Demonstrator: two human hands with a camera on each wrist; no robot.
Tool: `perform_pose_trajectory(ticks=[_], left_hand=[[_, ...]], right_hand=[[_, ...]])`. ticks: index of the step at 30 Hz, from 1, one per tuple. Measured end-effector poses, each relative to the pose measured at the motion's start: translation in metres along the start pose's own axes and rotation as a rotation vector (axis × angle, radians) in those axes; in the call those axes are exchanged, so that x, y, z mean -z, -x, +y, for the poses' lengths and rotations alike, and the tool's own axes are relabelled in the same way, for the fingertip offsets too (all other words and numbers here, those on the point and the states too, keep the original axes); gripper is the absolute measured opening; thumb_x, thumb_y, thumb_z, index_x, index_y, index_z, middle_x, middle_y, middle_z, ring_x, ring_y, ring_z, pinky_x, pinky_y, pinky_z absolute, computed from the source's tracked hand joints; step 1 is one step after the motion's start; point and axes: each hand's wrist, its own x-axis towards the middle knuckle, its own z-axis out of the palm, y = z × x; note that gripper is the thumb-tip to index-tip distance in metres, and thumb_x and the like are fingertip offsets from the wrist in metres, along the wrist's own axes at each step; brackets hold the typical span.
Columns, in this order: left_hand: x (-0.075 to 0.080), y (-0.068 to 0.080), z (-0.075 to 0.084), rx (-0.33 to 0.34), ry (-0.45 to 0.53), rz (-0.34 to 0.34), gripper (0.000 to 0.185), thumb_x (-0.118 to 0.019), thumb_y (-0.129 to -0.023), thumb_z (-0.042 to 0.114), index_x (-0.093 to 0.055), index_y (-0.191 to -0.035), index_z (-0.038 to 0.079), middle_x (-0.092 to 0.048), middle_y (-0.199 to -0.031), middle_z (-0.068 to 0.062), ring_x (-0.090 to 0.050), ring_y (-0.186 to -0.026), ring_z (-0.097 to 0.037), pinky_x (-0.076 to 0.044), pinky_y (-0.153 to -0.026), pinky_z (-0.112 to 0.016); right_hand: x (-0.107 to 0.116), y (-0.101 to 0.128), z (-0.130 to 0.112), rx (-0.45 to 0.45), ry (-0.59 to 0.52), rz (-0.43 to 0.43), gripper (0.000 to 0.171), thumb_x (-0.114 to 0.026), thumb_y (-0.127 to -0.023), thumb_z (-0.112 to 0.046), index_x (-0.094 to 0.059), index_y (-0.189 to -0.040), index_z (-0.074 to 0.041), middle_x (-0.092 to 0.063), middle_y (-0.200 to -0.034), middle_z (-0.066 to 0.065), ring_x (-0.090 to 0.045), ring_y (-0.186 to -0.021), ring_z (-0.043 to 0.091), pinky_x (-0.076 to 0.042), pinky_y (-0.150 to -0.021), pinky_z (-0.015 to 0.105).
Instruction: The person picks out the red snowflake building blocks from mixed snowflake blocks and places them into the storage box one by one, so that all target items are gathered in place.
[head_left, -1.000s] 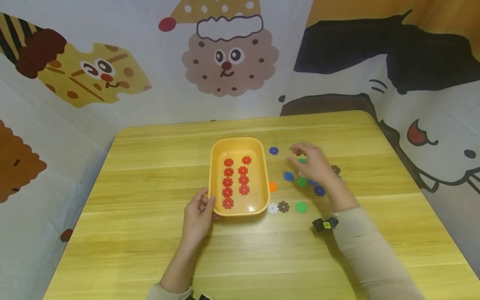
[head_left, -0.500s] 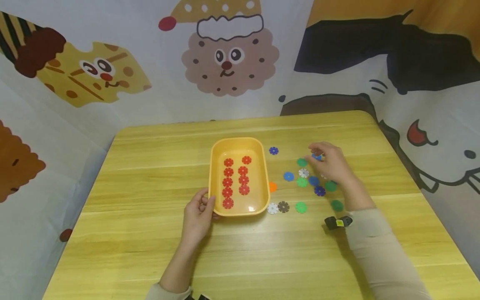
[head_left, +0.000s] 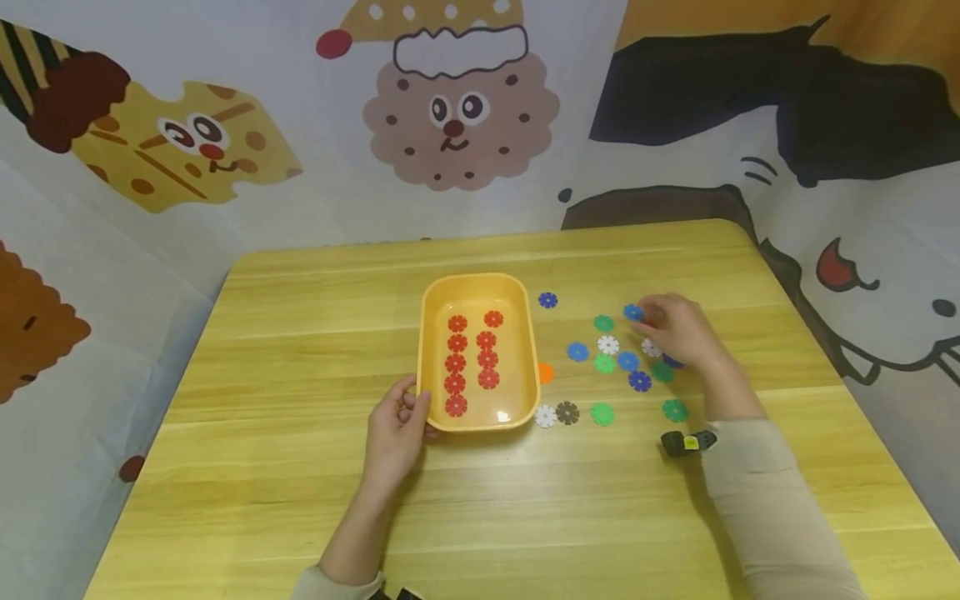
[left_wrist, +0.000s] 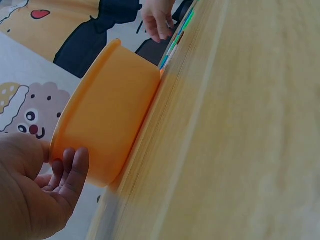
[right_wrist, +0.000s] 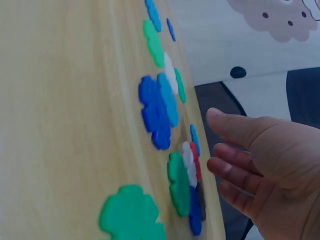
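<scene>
My left hand pinches the near-left rim of a yellow plastic tray, thumb over the edge and fingers against its outer wall in the left wrist view. Inside lie several red snowflake discs in two columns. My right hand hovers over loose discs on the right, fingers loosely bent and nothing between them. In the right wrist view its fingertips stand above a red disc, which lies beside a white disc and a dark green disc. A blue disc shows just left of those fingers.
Several other discs lie scattered right of the tray, among them an orange disc at its wall, a brown disc and a green disc. The wooden table ends at a cartoon-printed cloth behind.
My right hand has moved right across the loose discs, uncovering white, green and blue ones. The left hand and the tray stay where they were.
</scene>
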Motion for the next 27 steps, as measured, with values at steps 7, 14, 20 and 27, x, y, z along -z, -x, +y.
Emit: perform_pose_trajectory(ticks=[7, 14, 20, 27], left_hand=[[0.001, -0.001, 0.000, -0.015, -0.018, -0.001, 0.043, -0.060, -0.103, 0.012, -0.052, -0.142, -0.002, -0.061, -0.093, -0.023, -0.068, -0.066, -0.023, -0.065, -0.060, -0.031], [0.000, -0.002, 0.000, -0.001, -0.021, -0.001, 0.044, -0.060, -0.103, 0.012, -0.050, -0.144, -0.002, -0.062, -0.095, -0.024, -0.069, -0.067, -0.023, -0.066, -0.061, -0.031], [0.001, -0.002, 0.000, -0.005, -0.027, -0.004, 0.044, -0.061, -0.103, 0.012, -0.050, -0.143, -0.002, -0.062, -0.094, -0.023, -0.070, -0.067, -0.023, -0.066, -0.061, -0.031], [0.001, -0.001, 0.000, 0.002, -0.037, -0.002, 0.041, -0.060, -0.103, 0.011, -0.053, -0.141, -0.001, -0.061, -0.091, -0.021, -0.069, -0.066, -0.024, -0.066, -0.061, -0.033]], right_hand=[[0.002, 0.002, 0.012, -0.067, 0.043, -0.044, 0.044, -0.074, -0.094, -0.021, -0.062, -0.121, 0.011, -0.063, -0.115, 0.032, -0.061, -0.105, 0.047, -0.054, -0.092, 0.062], [0.008, 0.001, 0.010, -0.207, 0.041, -0.138, 0.051, -0.071, -0.096, -0.030, -0.059, -0.120, 0.013, -0.060, -0.117, 0.034, -0.057, -0.107, 0.047, -0.052, -0.092, 0.062], [0.005, 0.000, 0.009, -0.201, 0.001, -0.149, 0.045, -0.071, -0.096, -0.024, -0.055, -0.123, 0.009, -0.060, -0.116, 0.030, -0.059, -0.104, 0.042, -0.056, -0.089, 0.055], [0.000, 0.004, 0.016, -0.099, 0.018, -0.136, 0.046, -0.070, -0.098, -0.023, -0.054, -0.129, 0.006, -0.066, -0.108, 0.026, -0.064, -0.093, 0.036, -0.058, -0.079, 0.050]])
